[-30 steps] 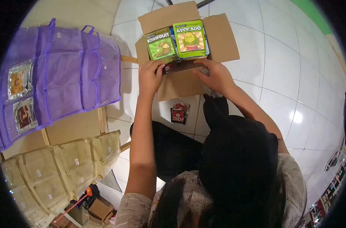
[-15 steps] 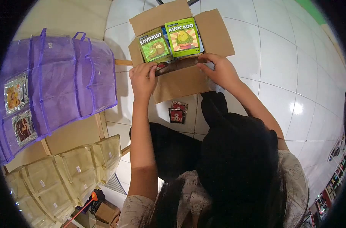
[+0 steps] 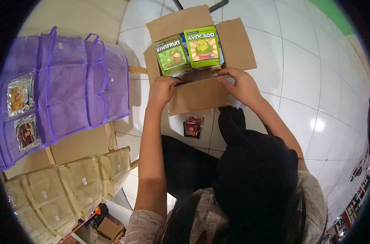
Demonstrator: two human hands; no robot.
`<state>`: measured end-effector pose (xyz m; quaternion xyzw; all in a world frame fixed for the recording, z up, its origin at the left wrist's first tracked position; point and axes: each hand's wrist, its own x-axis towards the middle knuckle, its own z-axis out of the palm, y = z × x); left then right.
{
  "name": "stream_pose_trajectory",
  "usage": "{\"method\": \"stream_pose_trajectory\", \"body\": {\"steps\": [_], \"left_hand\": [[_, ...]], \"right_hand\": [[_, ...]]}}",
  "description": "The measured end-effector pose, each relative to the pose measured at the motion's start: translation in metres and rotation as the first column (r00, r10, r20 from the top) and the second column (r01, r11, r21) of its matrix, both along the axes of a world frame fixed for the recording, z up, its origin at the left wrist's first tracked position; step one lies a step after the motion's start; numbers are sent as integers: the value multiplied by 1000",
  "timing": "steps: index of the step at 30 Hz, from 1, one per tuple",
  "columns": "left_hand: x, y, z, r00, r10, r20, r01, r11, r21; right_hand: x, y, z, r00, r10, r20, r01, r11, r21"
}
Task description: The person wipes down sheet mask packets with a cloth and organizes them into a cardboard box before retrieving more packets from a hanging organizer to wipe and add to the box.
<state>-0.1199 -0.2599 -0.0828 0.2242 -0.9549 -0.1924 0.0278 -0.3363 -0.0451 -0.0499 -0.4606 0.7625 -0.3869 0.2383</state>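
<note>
An open cardboard box (image 3: 199, 95) sits on the floor in front of me, its flaps folded outward. Inside it lie a green kiwifruit packet (image 3: 173, 55) and a brighter avocado packet (image 3: 202, 47) side by side. My left hand (image 3: 162, 90) is at the near left corner of the box, its fingers closed over the edge; what they hold is hidden. At the near right corner, my right hand (image 3: 242, 86) grips the box wall between thumb and fingers. Small dark-red sachets (image 3: 192, 127) lie on the floor just below the near flap.
To the left hangs a purple pocket organizer (image 3: 67, 93) with silver packets (image 3: 20, 95) in its pockets. Below it is a yellowish pocket organizer (image 3: 71, 183). Cardboard boxes (image 3: 110, 227) stand at the lower left. Dark metal legs (image 3: 218, 5) show behind the box.
The view has shifted slightly, so the box appears lower and further right. A red sachet seen beside my left fingers inside the box no longer shows. My right hand stays at its corner.
</note>
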Motion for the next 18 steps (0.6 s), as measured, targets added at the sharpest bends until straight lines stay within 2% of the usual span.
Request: {"method": "stream_pose_trajectory", "body": {"steps": [6, 9, 12, 13, 15, 17, 18], "left_hand": [[0, 3, 8, 995, 74, -69, -73, 997, 20], [12, 18, 31, 897, 302, -322, -282, 953, 110], [56, 50, 37, 790, 579, -200, -568, 815, 116], [70, 66, 36, 820, 569, -65, -563, 822, 84], [91, 96, 28, 830, 521, 200, -536, 844, 26], [100, 129, 13, 804, 294, 517, -301, 951, -72], [97, 141, 5, 768, 295, 568, -305, 949, -81]], "right_hand": [[-2, 0, 3, 1000, -11, 7, 11, 999, 43], [-5, 0, -2, 997, -28, 77, 29, 1000, -11], [-9, -1, 8, 967, -66, 244, 67, 998, 2], [-9, 0, 11, 946, -85, 312, 80, 996, 30], [-16, 3, 2, 954, -49, 297, 55, 998, -12], [-19, 3, -2, 950, -25, 312, 37, 999, -33], [-19, 2, -1, 942, -20, 336, 33, 999, -33]]}}
